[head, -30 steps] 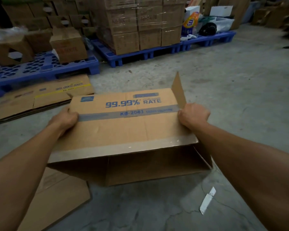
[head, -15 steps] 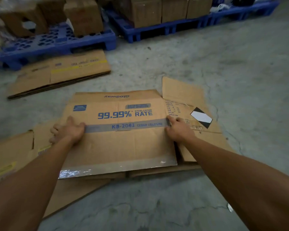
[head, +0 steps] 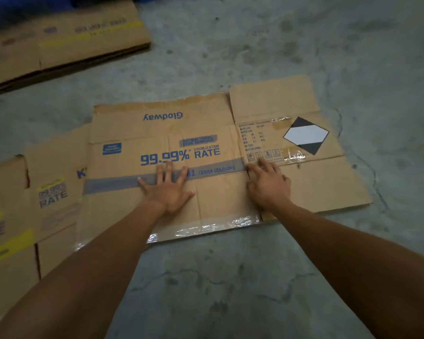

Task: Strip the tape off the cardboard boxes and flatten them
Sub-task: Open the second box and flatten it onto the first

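Both forearms are bare to the frame's lower edge, no sleeves visible. The left hand (head: 168,192) and right hand (head: 269,184) are ungloved.

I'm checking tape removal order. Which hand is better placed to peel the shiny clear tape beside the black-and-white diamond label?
Probably the right hand: its fingertips lie just beside the shiny clear tape strip. The left hand lies flat on the flattened brown cardboard box, farther away.

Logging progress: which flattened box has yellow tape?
The far-left pile and the far stack show yellow strips; the box under both hands has only clear tape.
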`<state>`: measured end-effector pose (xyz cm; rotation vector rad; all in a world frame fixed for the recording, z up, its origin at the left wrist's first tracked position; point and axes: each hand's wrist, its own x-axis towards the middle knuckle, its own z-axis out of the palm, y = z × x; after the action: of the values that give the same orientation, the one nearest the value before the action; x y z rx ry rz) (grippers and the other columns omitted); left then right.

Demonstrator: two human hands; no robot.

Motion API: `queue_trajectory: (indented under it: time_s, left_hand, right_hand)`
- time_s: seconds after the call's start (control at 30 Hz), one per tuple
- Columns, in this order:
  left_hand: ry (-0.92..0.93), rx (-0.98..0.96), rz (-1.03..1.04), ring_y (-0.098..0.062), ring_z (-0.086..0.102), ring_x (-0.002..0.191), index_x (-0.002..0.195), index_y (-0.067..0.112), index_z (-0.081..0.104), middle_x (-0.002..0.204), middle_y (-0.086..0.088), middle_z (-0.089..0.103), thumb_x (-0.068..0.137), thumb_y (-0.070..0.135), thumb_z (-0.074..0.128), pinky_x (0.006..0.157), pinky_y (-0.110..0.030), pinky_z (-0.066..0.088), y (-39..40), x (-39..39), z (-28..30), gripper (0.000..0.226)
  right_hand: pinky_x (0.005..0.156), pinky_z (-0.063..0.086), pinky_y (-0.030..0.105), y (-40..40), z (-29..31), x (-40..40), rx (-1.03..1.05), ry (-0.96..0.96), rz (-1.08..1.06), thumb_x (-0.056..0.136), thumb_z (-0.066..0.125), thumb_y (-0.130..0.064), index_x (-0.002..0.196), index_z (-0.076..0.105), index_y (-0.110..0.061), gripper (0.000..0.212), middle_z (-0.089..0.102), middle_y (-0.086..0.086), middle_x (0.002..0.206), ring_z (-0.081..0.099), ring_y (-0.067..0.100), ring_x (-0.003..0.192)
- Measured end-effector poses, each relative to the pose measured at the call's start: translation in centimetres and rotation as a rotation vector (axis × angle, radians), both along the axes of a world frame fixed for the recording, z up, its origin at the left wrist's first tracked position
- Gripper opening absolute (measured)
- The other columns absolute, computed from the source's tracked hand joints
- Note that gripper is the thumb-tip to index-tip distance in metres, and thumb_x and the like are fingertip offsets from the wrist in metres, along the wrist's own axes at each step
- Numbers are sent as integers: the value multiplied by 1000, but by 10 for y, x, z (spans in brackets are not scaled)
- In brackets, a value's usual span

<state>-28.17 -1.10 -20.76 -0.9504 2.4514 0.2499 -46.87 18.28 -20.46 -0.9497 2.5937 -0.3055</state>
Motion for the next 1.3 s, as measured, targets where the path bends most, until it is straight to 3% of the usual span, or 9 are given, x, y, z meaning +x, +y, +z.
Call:
queue_trajectory:
  time_s: [0.07, 0.17, 0.3, 0.47, 0.57, 0.7, 0.83, 1.13, 1.3]
  left_hand:
    - [24, -11, -195, -32, -24, 148, 153, 39, -17, 159, -6, -32, 88, 78, 27, 103, -82, 2, 18, 2, 0, 88]
    - [13, -7, -539, -35, -29, 145, 153, 33, -22, 157, -8, -34, 76, 90, 29, 103, -80, -4, 56, 11, -6, 109]
    - [18, -69, -589, -39, -20, 148, 153, 31, -21, 161, -6, -28, 82, 82, 36, 105, -79, 3, 79, 7, -8, 104]
    - [19, -122, -569, -40, -6, 151, 155, 28, -18, 164, -8, -17, 90, 53, 49, 110, -74, 11, 87, 2, 12, 97]
    - [56, -117, -499, -37, -3, 151, 154, 30, -20, 165, -5, -15, 90, 23, 58, 112, -68, 15, 88, 3, 29, 101]
    - [114, -85, -395, -34, -3, 152, 154, 36, -14, 166, 0, -12, 81, -24, 47, 114, -68, 16, 81, -1, 60, 112]
    - [166, -219, -381, -43, -12, 149, 154, 33, -16, 164, -1, -18, 85, -27, 39, 108, -78, 5, 73, -1, 88, 107]
    - [122, -557, -246, -42, -9, 150, 156, 28, -15, 165, -3, -17, 94, -15, 37, 104, -81, 8, 32, 72, 166, 91]
    - [21, -469, -60, -32, -6, 152, 154, 36, -16, 165, 0, -17, 91, -13, 45, 109, -73, 20, 11, 167, 170, 101]
  right_hand:
    - [104, 34, 46, 24, -4, 12, -140, 64, -180, 93, 53, -35, 133, 54, -32, 40, 44, 4, 145, 40, 26, 132]
    - [98, 37, 46, 62, -10, 40, -187, 85, -629, 90, 58, -36, 121, 57, -27, 32, 45, 9, 131, 43, 32, 120]
    - [105, 37, 46, 67, -5, 51, -384, -208, -1229, 87, 68, -31, 129, 46, -18, 50, 36, 16, 141, 43, 40, 125]
    - [95, 46, 44, 56, 32, 31, -793, -692, -1633, 86, 64, -32, 143, 35, -17, 66, 42, 15, 144, 49, 35, 122]
    - [62, 48, 30, 57, 53, 22, -1043, -1055, -1468, 92, 64, -31, 132, 49, -14, 46, 60, 8, 114, 61, 22, 90]
    - [89, 55, 41, 54, 65, 12, -1093, -1202, -1306, 96, 62, -21, 131, 50, -12, 39, 61, 10, 102, 62, 25, 91]
    - [96, 50, 62, 36, 86, 15, -1326, -1342, -1249, 98, 60, -16, 138, 44, -16, 44, 61, 15, 106, 64, 35, 102]
    - [69, 56, 54, -52, 126, 51, -1311, -1601, -1015, 99, 58, -19, 132, 56, -10, 34, 66, 14, 124, 67, 33, 96]
    - [99, 48, 58, -81, 123, 129, -1077, -1692, -839, 100, 56, -10, 98, 56, -9, 2, 63, 15, 100, 62, 31, 93]
